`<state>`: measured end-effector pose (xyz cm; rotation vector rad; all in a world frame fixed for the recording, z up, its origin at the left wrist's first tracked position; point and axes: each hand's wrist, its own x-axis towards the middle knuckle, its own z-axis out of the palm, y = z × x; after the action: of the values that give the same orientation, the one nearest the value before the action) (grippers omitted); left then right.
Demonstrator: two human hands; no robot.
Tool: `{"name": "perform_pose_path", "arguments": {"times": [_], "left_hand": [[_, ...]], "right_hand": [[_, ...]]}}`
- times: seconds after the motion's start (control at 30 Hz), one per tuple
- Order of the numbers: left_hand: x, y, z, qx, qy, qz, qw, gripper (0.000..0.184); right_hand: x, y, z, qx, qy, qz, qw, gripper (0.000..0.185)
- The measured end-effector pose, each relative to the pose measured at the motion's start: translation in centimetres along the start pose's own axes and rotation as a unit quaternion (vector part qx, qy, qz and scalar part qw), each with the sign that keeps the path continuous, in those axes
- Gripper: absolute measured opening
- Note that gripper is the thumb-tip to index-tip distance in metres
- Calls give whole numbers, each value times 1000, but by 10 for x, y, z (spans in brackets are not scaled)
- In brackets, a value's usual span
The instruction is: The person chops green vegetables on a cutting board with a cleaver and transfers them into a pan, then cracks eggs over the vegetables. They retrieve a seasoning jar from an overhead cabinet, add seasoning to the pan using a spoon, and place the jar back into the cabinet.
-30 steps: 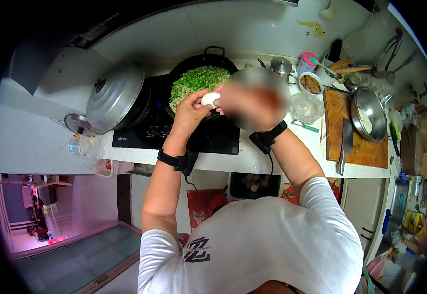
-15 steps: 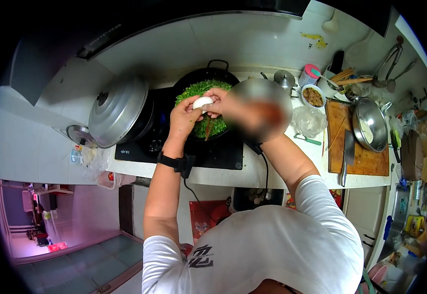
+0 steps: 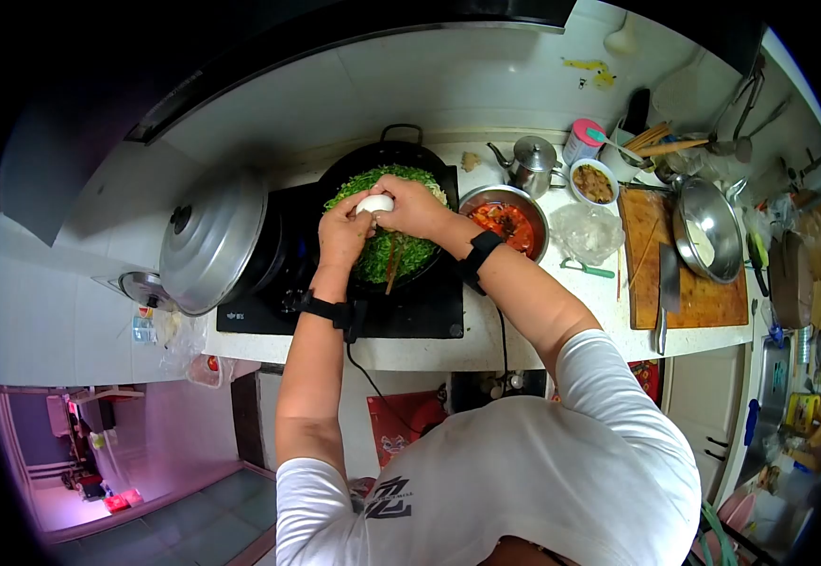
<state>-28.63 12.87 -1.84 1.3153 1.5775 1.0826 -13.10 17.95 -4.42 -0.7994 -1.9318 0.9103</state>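
Note:
A white egg (image 3: 375,204) is held up between my two hands above the black wok (image 3: 335,170). The fingers of my left hand (image 3: 343,229) close on its left side. My right hand (image 3: 414,207) grips it from the right, with fingers over the top. Whether the shell is cracked cannot be made out. Chopped green vegetables (image 3: 414,253) fill the wok below, with paler bits near the right rim. A pair of brown chopsticks (image 3: 392,265) leans in the greens. Near my right wrist stands a metal bowl (image 3: 542,223) of red food.
The wok sits on a black cooktop (image 3: 373,319). A large lidded pot (image 3: 214,241) stands left. To the right are a metal teapot (image 3: 531,168), a bowl of brown food (image 3: 594,181), and a cutting board (image 3: 703,307) with a cleaver (image 3: 670,278) and a steel bowl (image 3: 712,231).
The view has shifted slightly, and my hands with the egg appear a little further left. The blur over my right wrist and the bowl of red food is gone.

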Motion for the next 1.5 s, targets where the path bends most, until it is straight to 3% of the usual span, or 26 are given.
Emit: {"name": "perform_pose_path", "arguments": {"times": [0.2,0.33,0.57,0.63,0.67,0.73,0.93,1.03,1.1,1.13,1.2,1.23,1.3,1.37,1.4,1.43,1.5], "left_hand": [[14,-12,-10,-60,-62,2,996,36],[17,-14,-14,-66,-88,10,994,35],[25,-16,-23,-75,-103,-2,992,33],[26,-18,-24,5,-90,23,996,40],[27,-20,-24,5,-92,21,996,40],[24,-12,-25,226,-28,178,957,43],[27,-11,-33,178,-8,162,971,46],[26,-9,-36,143,-5,141,980,46],[25,-11,-36,-19,-15,104,994,46],[23,-14,-36,-19,-16,103,994,46],[20,-13,-37,92,-39,61,993,48],[23,-10,-38,94,-40,66,993,48],[15,-12,-37,29,-41,100,994,46],[14,-12,-36,-8,-48,96,994,45],[11,-9,-34,-15,-49,88,995,45],[9,-7,-34,-21,-50,82,995,45],[11,-11,-37,65,-41,108,991,46]], "right_hand": [[7,16,-1,96,-20,37,994,37],[8,14,-8,87,-55,52,993,38],[13,21,-17,57,-65,-17,996,35],[13,18,-20,23,-71,-34,997,34],[15,17,-21,-54,-60,-89,993,34],[14,16,-22,-129,-49,-141,980,35],[20,3,-31,-114,27,-160,980,33],[19,-4,-31,-76,94,-120,985,33],[16,-1,-28,-27,103,-108,988,36],[11,5,-27,-27,103,-107,989,36],[5,11,-30,-218,-59,50,973,38],[8,10,-31,-219,-53,48,973,38],[3,2,-31,-95,94,-65,989,34],[5,-10,-32,235,39,54,970,34],[5,9,-29,48,23,52,997,34],[4,17,-29,-141,8,47,989,35],[-2,17,-27,-100,40,40,993,35]]}}
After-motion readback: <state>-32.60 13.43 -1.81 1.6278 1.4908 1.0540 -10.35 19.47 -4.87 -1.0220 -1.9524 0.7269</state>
